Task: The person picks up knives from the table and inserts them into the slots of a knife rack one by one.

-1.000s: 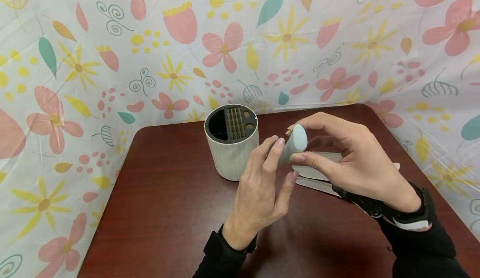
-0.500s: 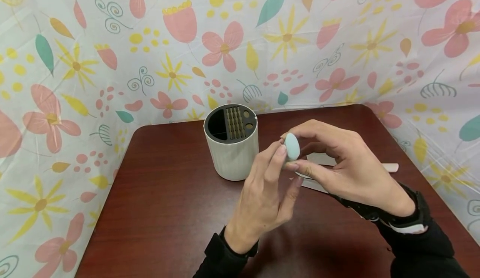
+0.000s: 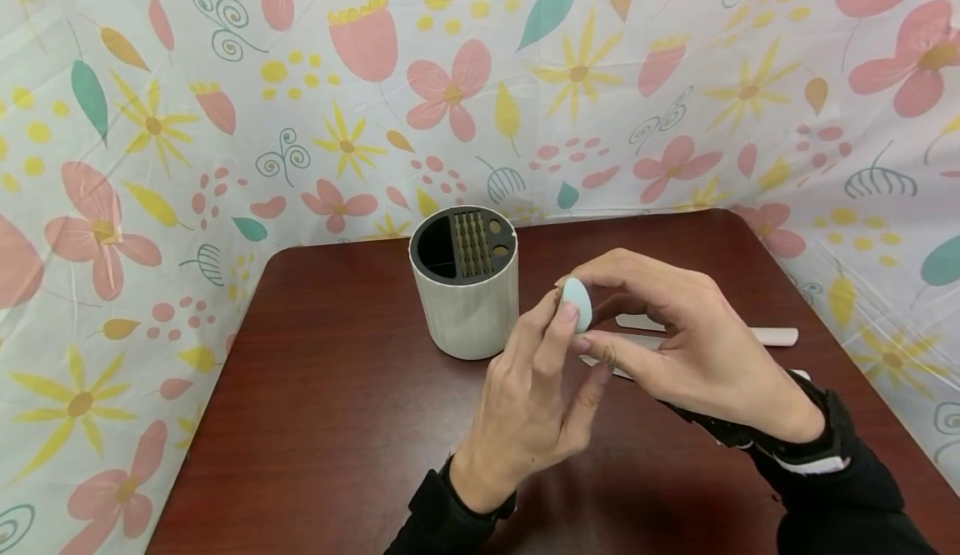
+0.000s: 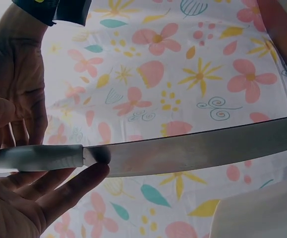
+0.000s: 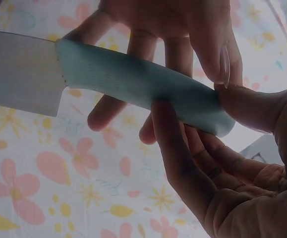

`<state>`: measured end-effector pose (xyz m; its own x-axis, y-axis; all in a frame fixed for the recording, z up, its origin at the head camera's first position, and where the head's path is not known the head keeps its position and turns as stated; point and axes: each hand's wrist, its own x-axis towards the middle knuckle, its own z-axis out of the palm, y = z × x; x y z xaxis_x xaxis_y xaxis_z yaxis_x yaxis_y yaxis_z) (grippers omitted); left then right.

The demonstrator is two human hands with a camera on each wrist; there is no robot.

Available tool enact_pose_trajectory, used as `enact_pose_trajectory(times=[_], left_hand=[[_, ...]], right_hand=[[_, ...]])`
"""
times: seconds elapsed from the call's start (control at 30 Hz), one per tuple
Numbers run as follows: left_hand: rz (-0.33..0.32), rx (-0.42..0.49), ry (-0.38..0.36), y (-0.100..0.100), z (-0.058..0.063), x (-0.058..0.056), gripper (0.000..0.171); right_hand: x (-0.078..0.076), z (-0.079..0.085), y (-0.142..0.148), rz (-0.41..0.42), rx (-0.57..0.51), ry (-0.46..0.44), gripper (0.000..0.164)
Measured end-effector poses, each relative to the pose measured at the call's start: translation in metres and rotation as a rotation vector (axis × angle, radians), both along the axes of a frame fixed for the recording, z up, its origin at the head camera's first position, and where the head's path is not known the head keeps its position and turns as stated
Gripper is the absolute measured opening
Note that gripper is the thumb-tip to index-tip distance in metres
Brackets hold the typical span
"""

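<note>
Above the table I hold a kitchen knife with a pale blue-green handle (image 3: 577, 303) and a broad metal blade (image 4: 198, 148). My right hand (image 3: 686, 355) pinches the handle near its butt between thumb and fingers. The fingers of my left hand (image 3: 521, 405) lie fairly straight against the handle's side, its thumb apart below in the head view. In the right wrist view, left fingers pass behind the handle (image 5: 128, 77). The head view shows mainly the butt end; the blade is hidden there. Left of the hands stands a white ribbed knife block (image 3: 472, 317).
The block's dark top has an open compartment (image 3: 435, 247), a slotted strip (image 3: 472, 242) and two round holes. Knives with pale handles (image 3: 776, 337) lie on the brown table (image 3: 322, 422) behind and under my right arm. A flowered cloth (image 3: 450, 155) rises behind the table.
Both hands have come closer together, with the knife's butt shifting left and down. The right hand has moved left, uncovering more of the knife handles on the table.
</note>
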<state>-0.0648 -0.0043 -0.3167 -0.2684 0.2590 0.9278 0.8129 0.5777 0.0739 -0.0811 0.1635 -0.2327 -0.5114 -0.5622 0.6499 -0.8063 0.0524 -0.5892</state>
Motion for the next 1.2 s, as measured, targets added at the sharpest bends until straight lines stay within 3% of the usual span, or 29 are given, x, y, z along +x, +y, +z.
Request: enact_pose_trajectory(times=[0.43, 0.6, 1.0, 1.2], left_hand=[[-0.029, -0.005, -0.009, -0.003, 0.000, 0.004, 0.059], [-0.029, -0.009, -0.009, -0.005, 0.001, 0.005, 0.054], [-0.022, -0.004, -0.033, -0.010, 0.001, 0.006, 0.065], [-0.019, 0.007, -0.039, -0.012, 0.001, 0.007, 0.061]], right_hand=[[0.001, -0.001, -0.001, 0.041, -0.005, -0.011, 0.048], [0.001, -0.001, -0.001, 0.015, -0.003, -0.022, 0.049], [0.001, -0.003, -0.004, 0.006, 0.010, -0.086, 0.050], [0.000, -0.004, -0.007, 0.014, 0.004, -0.098, 0.050]])
